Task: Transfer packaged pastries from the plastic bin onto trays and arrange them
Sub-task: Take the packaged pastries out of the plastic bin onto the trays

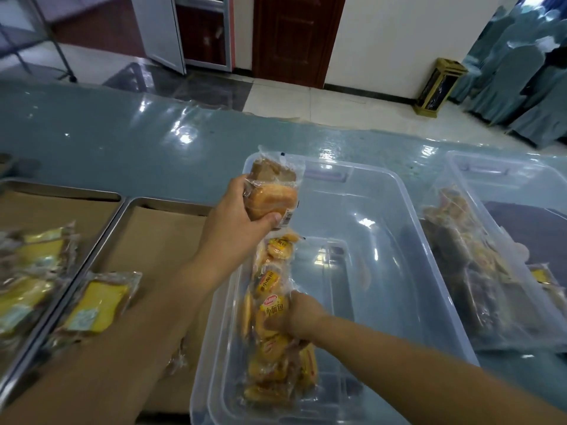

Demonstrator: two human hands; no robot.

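On the glossy blue-green covered table [122,142] stands a clear plastic bin [399,240], with a paper-lined metal tray [159,240] just beside it on the left. A heap of small yellow-labelled bread packets [276,363] lies along the bin's left wall. The left hand [242,219] grips two clear-wrapped pastries [270,191] above the bin's far left corner. The right hand [302,317] is closed on the heap. The packets look light, soft and crushable, and their film slippery. They are best gathered loosely around the body, not squeezed, and not lifted by the flimsy sealed ends.
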